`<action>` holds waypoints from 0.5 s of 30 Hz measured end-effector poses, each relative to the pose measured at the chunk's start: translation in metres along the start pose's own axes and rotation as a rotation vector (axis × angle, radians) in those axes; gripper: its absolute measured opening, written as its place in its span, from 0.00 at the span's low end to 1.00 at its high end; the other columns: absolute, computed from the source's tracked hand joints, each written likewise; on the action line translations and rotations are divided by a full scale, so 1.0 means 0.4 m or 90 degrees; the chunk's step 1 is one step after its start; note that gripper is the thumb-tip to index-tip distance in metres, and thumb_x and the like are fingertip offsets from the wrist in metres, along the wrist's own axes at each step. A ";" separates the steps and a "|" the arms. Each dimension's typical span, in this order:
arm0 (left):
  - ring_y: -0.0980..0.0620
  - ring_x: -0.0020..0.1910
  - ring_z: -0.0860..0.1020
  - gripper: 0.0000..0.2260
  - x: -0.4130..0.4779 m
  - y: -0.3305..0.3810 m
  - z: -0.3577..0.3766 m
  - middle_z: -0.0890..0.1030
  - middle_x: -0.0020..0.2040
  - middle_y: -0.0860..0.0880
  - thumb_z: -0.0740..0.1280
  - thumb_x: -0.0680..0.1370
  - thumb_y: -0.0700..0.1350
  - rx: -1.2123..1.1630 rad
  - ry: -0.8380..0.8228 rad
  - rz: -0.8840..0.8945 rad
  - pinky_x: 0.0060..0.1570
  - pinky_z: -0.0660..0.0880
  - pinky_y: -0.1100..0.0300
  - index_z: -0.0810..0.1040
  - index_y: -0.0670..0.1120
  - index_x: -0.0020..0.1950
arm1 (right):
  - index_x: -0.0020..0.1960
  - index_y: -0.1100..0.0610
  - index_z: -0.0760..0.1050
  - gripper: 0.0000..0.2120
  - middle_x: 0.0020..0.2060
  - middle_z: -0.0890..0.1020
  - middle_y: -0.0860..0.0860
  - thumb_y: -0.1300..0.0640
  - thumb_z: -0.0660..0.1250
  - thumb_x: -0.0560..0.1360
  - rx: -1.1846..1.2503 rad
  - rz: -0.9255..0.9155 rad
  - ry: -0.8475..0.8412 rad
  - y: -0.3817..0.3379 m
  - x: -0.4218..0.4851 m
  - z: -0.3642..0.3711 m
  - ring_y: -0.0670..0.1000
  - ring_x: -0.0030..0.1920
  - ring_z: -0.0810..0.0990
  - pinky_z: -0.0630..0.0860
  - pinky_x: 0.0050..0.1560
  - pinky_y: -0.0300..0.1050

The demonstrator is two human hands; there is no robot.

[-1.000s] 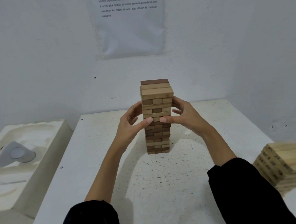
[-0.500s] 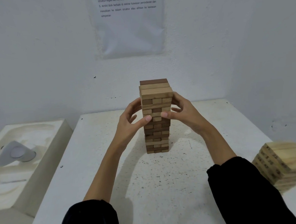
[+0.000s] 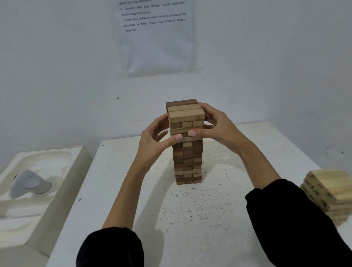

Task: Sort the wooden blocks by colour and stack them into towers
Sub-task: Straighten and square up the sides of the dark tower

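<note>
At frame centre your left hand (image 3: 154,142) and right hand (image 3: 219,128) clasp the tower (image 3: 188,159) near its top, fingers curled round its sides; you're probably dismantling it to sort, so lift straight and slowly.

Behind the fingers (image 3: 211,115) rises a white, rough-plastered wall (image 3: 64,68); high above them a printed paper sheet (image 3: 157,49) is stuck to it, its lines of text small and partly blurred; a few dark specks mark the plaster. Below the fingers spreads a white tabletop (image 3: 197,225) flecked with dark spots, its far edge close to the wall; soft light lays faint grey shadows across it. Well to the left of the fingers, beside the table, sits a cream moulded foam tray (image 3: 77,160); a grey rounded object (image 3: 31,184) lies in one hollow.
</note>
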State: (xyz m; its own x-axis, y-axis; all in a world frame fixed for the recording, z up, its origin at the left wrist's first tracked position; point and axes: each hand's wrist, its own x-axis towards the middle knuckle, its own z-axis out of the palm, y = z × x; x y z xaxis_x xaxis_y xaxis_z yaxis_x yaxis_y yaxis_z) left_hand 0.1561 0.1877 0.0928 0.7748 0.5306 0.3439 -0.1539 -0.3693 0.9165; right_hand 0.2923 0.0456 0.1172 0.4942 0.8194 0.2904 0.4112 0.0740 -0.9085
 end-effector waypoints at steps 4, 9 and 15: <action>0.56 0.63 0.75 0.35 -0.004 0.006 0.000 0.77 0.64 0.51 0.74 0.63 0.56 -0.003 -0.007 0.011 0.67 0.69 0.48 0.70 0.51 0.68 | 0.70 0.45 0.63 0.42 0.64 0.74 0.46 0.46 0.76 0.59 0.003 -0.003 0.002 -0.004 -0.006 0.008 0.43 0.64 0.72 0.69 0.67 0.52; 0.60 0.64 0.73 0.36 0.004 0.040 -0.009 0.75 0.65 0.56 0.71 0.65 0.58 -0.021 -0.011 0.041 0.63 0.72 0.59 0.64 0.54 0.72 | 0.71 0.39 0.58 0.40 0.67 0.71 0.47 0.41 0.71 0.63 0.042 -0.023 0.018 -0.026 -0.014 0.005 0.44 0.66 0.71 0.68 0.66 0.44; 0.58 0.63 0.75 0.29 0.019 0.079 -0.007 0.77 0.64 0.52 0.74 0.70 0.47 -0.041 -0.014 0.069 0.66 0.70 0.56 0.70 0.45 0.69 | 0.67 0.50 0.70 0.29 0.61 0.77 0.49 0.49 0.70 0.67 0.060 -0.039 0.039 -0.046 -0.014 0.002 0.46 0.63 0.74 0.73 0.64 0.46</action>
State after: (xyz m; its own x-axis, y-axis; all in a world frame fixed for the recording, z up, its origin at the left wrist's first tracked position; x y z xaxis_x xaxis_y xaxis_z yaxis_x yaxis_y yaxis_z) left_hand 0.1554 0.1821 0.1251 0.7644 0.4728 0.4383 -0.2763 -0.3740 0.8853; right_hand 0.2815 0.0400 0.1319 0.5171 0.7758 0.3616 0.3701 0.1783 -0.9117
